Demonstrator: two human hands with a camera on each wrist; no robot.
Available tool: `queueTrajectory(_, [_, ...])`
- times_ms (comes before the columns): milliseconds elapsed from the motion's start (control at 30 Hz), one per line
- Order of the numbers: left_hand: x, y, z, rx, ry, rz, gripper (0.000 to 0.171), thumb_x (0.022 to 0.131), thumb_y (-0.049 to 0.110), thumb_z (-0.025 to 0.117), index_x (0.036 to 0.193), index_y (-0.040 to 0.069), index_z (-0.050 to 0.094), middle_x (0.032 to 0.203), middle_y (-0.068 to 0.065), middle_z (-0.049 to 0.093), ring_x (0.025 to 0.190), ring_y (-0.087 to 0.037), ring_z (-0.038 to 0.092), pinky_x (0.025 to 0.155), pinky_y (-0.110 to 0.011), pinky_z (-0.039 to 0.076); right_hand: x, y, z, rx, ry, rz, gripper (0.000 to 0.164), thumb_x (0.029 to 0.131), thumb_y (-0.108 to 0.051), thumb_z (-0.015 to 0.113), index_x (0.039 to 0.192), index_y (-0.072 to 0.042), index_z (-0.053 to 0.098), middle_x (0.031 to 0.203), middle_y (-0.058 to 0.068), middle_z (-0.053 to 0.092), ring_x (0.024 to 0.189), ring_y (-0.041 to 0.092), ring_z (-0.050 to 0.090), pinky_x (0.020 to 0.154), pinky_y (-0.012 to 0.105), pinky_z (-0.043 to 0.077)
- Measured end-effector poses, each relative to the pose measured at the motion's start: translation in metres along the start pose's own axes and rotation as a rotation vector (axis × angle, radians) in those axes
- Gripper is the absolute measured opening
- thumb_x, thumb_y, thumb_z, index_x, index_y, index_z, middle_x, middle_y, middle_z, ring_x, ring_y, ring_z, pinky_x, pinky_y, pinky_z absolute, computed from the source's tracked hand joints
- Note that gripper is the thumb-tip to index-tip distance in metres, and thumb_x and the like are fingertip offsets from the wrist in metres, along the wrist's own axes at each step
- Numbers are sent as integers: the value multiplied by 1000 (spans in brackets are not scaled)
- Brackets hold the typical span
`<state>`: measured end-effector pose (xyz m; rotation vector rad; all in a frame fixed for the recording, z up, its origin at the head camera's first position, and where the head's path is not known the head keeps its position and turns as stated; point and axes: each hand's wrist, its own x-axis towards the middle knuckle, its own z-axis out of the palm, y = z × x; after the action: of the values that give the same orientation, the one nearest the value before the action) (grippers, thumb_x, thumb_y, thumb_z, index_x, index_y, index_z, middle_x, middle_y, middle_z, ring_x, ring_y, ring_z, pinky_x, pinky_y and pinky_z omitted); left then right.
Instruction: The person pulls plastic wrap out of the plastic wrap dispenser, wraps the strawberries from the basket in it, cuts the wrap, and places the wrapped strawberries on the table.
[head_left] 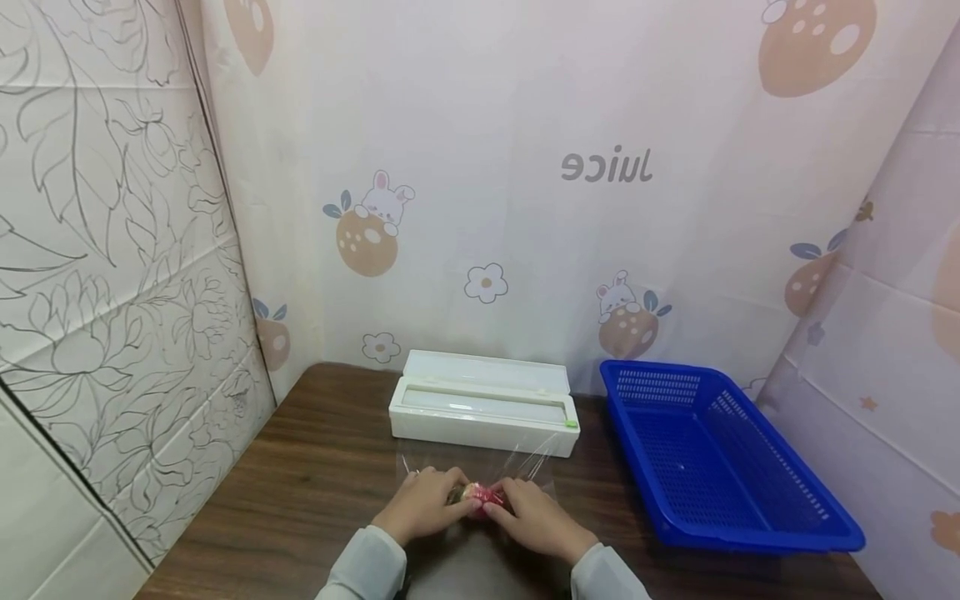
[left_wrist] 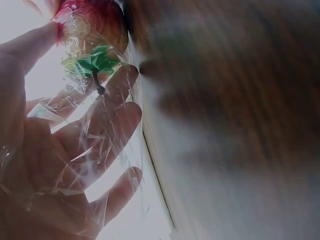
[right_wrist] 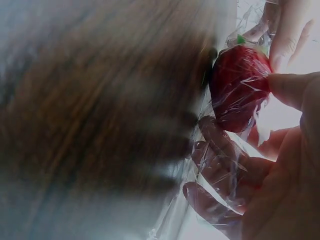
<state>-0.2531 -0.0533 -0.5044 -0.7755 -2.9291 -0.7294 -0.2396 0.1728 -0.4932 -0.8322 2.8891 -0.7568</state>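
Observation:
Between my two hands is a strawberry-like fruit (head_left: pixel 481 495), red fading to cream, with green leaves and a dark stem (left_wrist: pixel 100 86). Clear cling film (right_wrist: pixel 239 102) clings round it in wrinkles. My left hand (head_left: pixel 426 503) holds it from the left, thumb against its side, while the other fingers spread under the film by the stem. From the right, my right hand (head_left: pixel 542 517) grips the red end, its thumb (right_wrist: pixel 290 89) pressed on the film-covered skin. Both thumbs lie close together on the near side. Flat film also stretches from the hands toward the white dispenser box (head_left: pixel 480 428).
The dispenser's lid (head_left: pixel 487 372) stands raised at the back, and a green piece (head_left: pixel 572 424) sits at its right front corner. A blue plastic basket (head_left: pixel 637 475) is at the right of the brown wooden table (head_left: pixel 300 492). Patterned curtains (head_left: pixel 480 167) enclose the back and sides.

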Motion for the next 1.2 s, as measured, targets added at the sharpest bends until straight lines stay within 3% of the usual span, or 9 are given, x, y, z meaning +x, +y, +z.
queueTrajectory(67, [1,-1,0,10,7,-9,48,94,62,56,112,21,70,99,7,71,93,-19,62,86,-49,46,1,0,1,12,8,-5,37,102,-43,56,114,-8,64,100,-2,66,91,16,62,77,40,54])
queueTrajectory(200, [4,-2,-1,20,28,-4,48,95,61,55,110,20,74,98,6,73,95,-21,65,87,-53,46,5,1,2,70,14,7,41,103,-40,56,118,-3,58,91,-1,65,77,10,59,67,34,52])
queueTrajectory(367, [6,-5,-4,24,41,40,43,97,54,57,109,17,76,97,6,74,93,-19,69,79,-48,51,11,3,2,124,1,12,35,103,-39,55,113,-5,57,79,-7,58,66,5,51,58,27,45])
queueTrajectory(633, [8,-11,-10,42,11,57,41,100,50,55,113,17,76,106,1,74,99,-20,67,78,-49,49,21,6,0,105,-3,-22,31,104,-36,54,109,-6,58,82,-7,57,72,7,52,64,30,47])
queueTrajectory(833, [6,-15,-12,94,24,29,34,100,43,57,115,18,75,111,-2,70,105,-25,63,85,-54,48,28,8,-5,108,-41,24,33,105,-40,51,108,-8,60,82,-5,59,74,11,53,66,34,48])
queueTrajectory(967, [4,-11,-15,168,97,40,33,93,32,69,123,19,70,120,-4,65,113,-27,58,93,-53,46,33,10,-7,99,-67,54,34,105,-41,49,107,-9,61,92,-1,65,79,14,57,70,38,50])
queueTrajectory(1100, [2,2,-19,279,228,120,38,84,25,77,120,18,69,122,-4,64,117,-26,57,101,-56,43,38,11,-10,103,-90,76,37,106,-42,46,107,-9,62,96,1,67,83,16,60,73,40,51])
queueTrajectory(1200, [-2,14,-23,316,265,173,33,84,27,78,115,19,71,119,-1,65,116,-24,58,103,-58,42,39,12,-11,103,-103,87,39,106,-43,45,107,-8,63,95,0,67,82,15,59,73,40,50])
